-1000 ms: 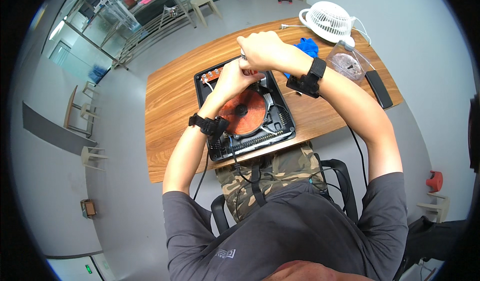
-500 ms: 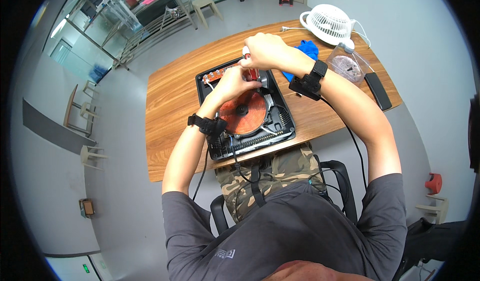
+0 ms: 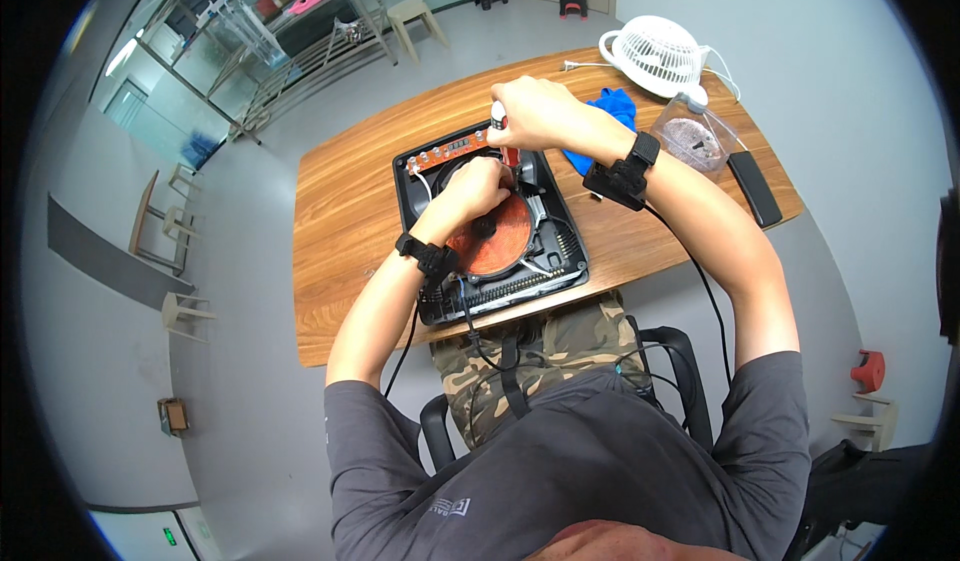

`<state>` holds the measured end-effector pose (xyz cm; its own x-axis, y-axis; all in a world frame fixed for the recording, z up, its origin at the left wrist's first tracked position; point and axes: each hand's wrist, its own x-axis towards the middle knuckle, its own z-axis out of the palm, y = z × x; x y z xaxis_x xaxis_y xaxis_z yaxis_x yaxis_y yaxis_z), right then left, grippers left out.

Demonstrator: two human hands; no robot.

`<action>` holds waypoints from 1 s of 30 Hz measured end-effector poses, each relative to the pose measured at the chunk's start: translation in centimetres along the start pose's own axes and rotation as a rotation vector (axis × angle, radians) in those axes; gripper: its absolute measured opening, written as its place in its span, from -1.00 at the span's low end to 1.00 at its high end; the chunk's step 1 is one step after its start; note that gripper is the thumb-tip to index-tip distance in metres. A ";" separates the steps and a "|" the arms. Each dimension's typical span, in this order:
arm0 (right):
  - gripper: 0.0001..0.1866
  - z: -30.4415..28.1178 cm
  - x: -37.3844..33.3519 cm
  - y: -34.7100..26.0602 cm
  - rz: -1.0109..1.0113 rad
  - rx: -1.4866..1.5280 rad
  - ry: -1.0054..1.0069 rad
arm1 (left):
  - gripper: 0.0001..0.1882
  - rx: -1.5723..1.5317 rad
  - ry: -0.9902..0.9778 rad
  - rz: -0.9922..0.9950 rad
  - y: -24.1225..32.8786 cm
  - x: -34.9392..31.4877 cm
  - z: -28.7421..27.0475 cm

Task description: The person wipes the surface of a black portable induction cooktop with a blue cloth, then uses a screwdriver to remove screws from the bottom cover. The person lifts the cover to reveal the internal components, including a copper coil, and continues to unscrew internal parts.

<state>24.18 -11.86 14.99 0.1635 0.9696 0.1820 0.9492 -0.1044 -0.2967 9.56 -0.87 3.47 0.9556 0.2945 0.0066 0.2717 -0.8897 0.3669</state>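
An opened induction cooktop (image 3: 565, 251) lies on the table, its round copper coil (image 3: 500, 248) showing in the black casing. At the far end of the casing runs an orange circuit board (image 3: 432, 154) with buttons and a small display. My right hand (image 3: 535, 113) is closed round the handle of a screwdriver (image 3: 498, 114), white and red, held upright over the far right of the casing. My left hand (image 3: 478, 189) reaches over the coil's far edge, fingers curled together beside the screwdriver's lower end. Whatever its fingertips pinch is hidden.
To the right lie a blue cloth (image 3: 615, 108), a clear container (image 3: 690, 141) with small bits inside, and a black slab-like device (image 3: 755, 188). A white fan (image 3: 655, 56) stands at the far right corner. Cables (image 3: 705, 291) trail from both wrist straps.
My left hand has drawn in its fingers and uncovered more of the circuit board. My right hand stays on the screwdriver, slightly lower in view.
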 end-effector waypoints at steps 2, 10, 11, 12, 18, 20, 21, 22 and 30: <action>-0.48 0.3 0.2 0.5 -0.035 -0.032 -0.014 | -0.80 -0.019 -0.002 0.027 -0.1 0.3 -0.2; -0.37 -0.1 0.1 1.2 -0.133 -0.014 -0.029 | -0.65 -0.241 0.006 0.068 -0.6 0.3 -2.6; -0.36 -0.6 0.0 0.6 -0.073 -0.028 -0.046 | -0.64 -0.238 0.009 0.066 -0.3 0.3 -2.9; -0.35 -0.9 0.1 0.3 -0.019 -0.072 -0.081 | -0.63 -0.236 0.012 0.063 0.1 0.3 -3.2; -0.33 0.2 0.4 1.3 -0.044 -0.132 -0.024 | -0.66 -0.346 0.102 0.183 0.4 0.6 -3.4; -0.34 0.5 0.0 2.2 -0.212 -0.104 0.121 | -0.65 -0.224 0.095 0.176 0.4 0.7 -3.4; -0.35 0.6 -0.1 2.2 -0.222 -0.096 0.122 | -0.66 -0.229 0.094 0.155 0.6 0.5 -3.4; -0.35 0.8 -0.1 2.2 -0.231 -0.088 0.123 | -0.66 -0.234 0.092 0.134 0.9 0.2 -3.3; -0.47 0.5 -0.1 0.8 -0.131 -0.104 0.056 | -0.74 -0.060 0.041 0.108 0.0 0.3 -1.8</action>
<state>24.76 -11.94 14.32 0.0484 0.9628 0.2657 0.9856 -0.0030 -0.1689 9.67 -0.15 5.16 0.9732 0.2134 0.0863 0.1592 -0.8947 0.4173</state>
